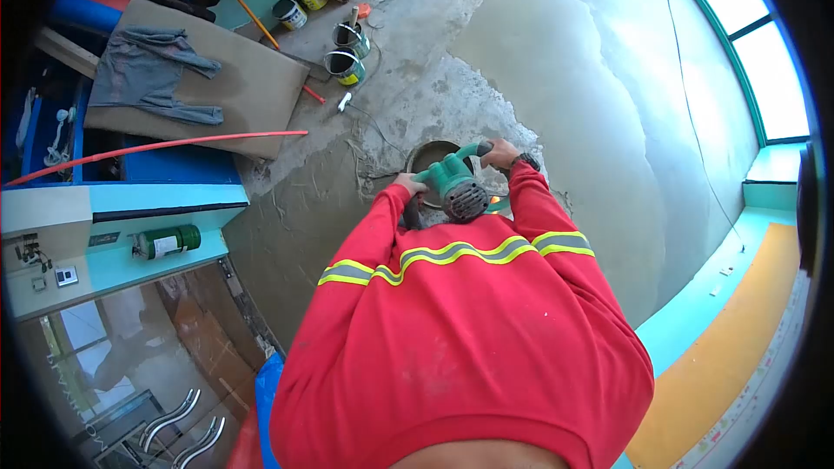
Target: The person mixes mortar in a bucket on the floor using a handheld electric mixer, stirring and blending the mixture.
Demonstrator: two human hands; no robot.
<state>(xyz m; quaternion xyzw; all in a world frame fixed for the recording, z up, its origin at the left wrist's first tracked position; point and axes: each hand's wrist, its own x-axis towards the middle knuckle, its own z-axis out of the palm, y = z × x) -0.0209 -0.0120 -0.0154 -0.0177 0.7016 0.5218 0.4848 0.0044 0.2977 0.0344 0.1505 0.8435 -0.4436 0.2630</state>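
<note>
My hands hold a green power mixer [450,175] by its two side handles, its dark vented motor end facing up at me. My left hand [407,184] is wrapped round the left handle. On the other handle, my right hand [499,154] is closed, with a dark watch on the wrist. Below the mixer stands a round bucket [419,156]; its rim and part of its grey inside show. The mixer's body hides its lower end and much of the bucket. Red sleeves with reflective bands cover both arms.
Smooth grey screed [556,43] covers the floor ahead and right. Open pails [346,67] and a white-headed tool [345,102] lie ahead left. A brown board [261,91] bears grey trousers [143,69]. A cable [686,95] crosses the floor at right.
</note>
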